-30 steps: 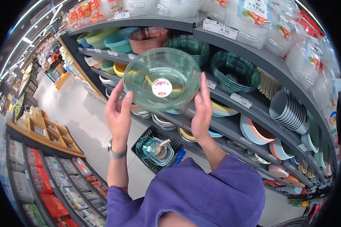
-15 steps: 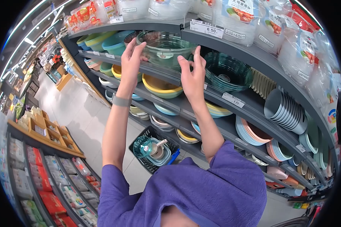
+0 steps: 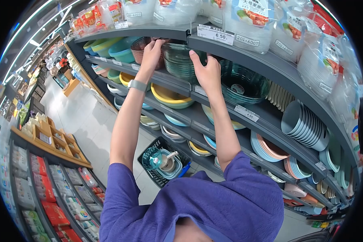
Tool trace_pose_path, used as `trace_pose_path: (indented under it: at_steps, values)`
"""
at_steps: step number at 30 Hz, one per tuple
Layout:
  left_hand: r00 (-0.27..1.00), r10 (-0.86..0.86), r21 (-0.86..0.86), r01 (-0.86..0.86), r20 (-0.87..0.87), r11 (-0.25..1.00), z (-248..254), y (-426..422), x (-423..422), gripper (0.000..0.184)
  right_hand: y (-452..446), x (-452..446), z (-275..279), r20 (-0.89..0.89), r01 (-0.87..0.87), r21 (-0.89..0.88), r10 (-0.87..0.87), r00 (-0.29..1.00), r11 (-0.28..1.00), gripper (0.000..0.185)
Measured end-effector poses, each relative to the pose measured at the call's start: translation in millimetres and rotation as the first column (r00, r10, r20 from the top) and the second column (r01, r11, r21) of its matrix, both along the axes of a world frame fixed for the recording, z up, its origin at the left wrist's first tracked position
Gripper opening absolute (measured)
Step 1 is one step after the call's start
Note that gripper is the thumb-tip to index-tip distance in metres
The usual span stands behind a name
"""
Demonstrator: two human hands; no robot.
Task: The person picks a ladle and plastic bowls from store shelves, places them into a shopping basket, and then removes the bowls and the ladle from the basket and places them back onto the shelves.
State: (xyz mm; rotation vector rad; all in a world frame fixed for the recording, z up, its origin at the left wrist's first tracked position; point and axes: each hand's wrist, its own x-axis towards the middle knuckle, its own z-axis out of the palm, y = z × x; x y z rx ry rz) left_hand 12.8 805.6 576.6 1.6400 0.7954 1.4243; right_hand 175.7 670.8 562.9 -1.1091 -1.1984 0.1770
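Note:
Both hands reach onto the upper shelf at a stack of clear green basins (image 3: 179,62). My left hand (image 3: 151,54) has its fingers closed at the stack's left rim, beside the reddish clear basins (image 3: 140,52). At the right rim is my right hand (image 3: 206,69), thumb on the near side and its other fingers partly hidden behind the edge. The top basin rests level on the stack under the shelf above. Right of my right hand stands another stack of dark green basins (image 3: 244,84).
A black basket (image 3: 164,161) with basins and a handled item stands on the floor below. Grey cups (image 3: 305,123) lie stacked at the right. The upper shelf edge (image 3: 157,31) runs just above my hands. Packaged goods (image 3: 54,213) fill the lower left rack.
The clear green basin has moved from in front of me up and forward onto the stack on the shelf. Both hands have moved up and forward with it, and both arms are stretched out.

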Motion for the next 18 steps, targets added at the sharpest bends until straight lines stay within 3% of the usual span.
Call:
trace_pose_path:
  at_steps: [3, 5, 6, 7, 8, 9, 10, 11, 13, 15, 18]
  values:
    - [0.990, 0.096, 0.018, -0.095, -0.103, 0.995, -8, 15, 8, 0.046, 0, 1, -4, 0.112, 0.127, -0.077, -0.118, 0.987, 0.989, 0.070]
    - [0.940, 0.184, 0.055, -0.175, -0.286, 0.983, -21, 38, 11, 0.052, -2, 0, -3, 0.238, 0.218, -0.184, -0.172, 0.956, 0.959, 0.052]
    - [0.886, 0.269, 0.168, -0.220, -0.377, 0.961, -29, 37, 10, 0.051, -1, 2, -10, 0.240, 0.214, -0.191, -0.166, 0.956, 0.958, 0.052]
    - [0.818, 0.357, 0.285, -0.247, -0.452, 0.926, -34, 37, 9, 0.050, 3, 5, -19, 0.386, 0.315, -0.098, -0.256, 0.886, 0.944, 0.051]
    - [0.817, 0.356, 0.280, -0.248, -0.453, 0.927, -42, 35, 10, 0.050, 6, 7, -25, 0.511, 0.399, 0.011, -0.348, 0.786, 0.917, 0.050]
    - [0.791, 0.525, 0.460, -0.356, -0.315, 0.813, -47, 20, 12, 0.043, 2, 3, -29, 0.514, 0.399, 0.004, -0.344, 0.786, 0.917, 0.050]
    - [0.741, 0.657, 0.603, -0.462, -0.142, 0.651, -52, 4, 12, 0.035, -8, -6, -34, 0.425, 0.399, 0.082, -0.394, 0.815, 0.913, 0.047]
    - [0.740, 0.658, 0.598, -0.466, -0.140, 0.652, -55, -10, 7, 0.035, -19, -13, -38, 0.328, 0.403, 0.161, -0.434, 0.839, 0.901, 0.045]
    - [0.950, 0.294, 0.205, -0.310, 0.106, 0.928, -72, -47, -10, 0.027, -40, -25, -55, 0.320, 0.237, 0.237, -0.306, 0.897, 0.942, 0.030]
    - [0.970, 0.196, 0.075, -0.208, 0.145, 0.975, -105, -89, -28, 0.022, -51, -37, -100, 0.363, 0.066, 0.194, -0.134, 0.922, 0.979, 0.023]
    - [0.984, 0.149, -0.210, -0.166, -0.093, 0.963, -194, -138, -67, 0.026, -70, -53, -186, 0.386, -0.280, -0.154, 0.318, 0.866, 0.948, 0.015]
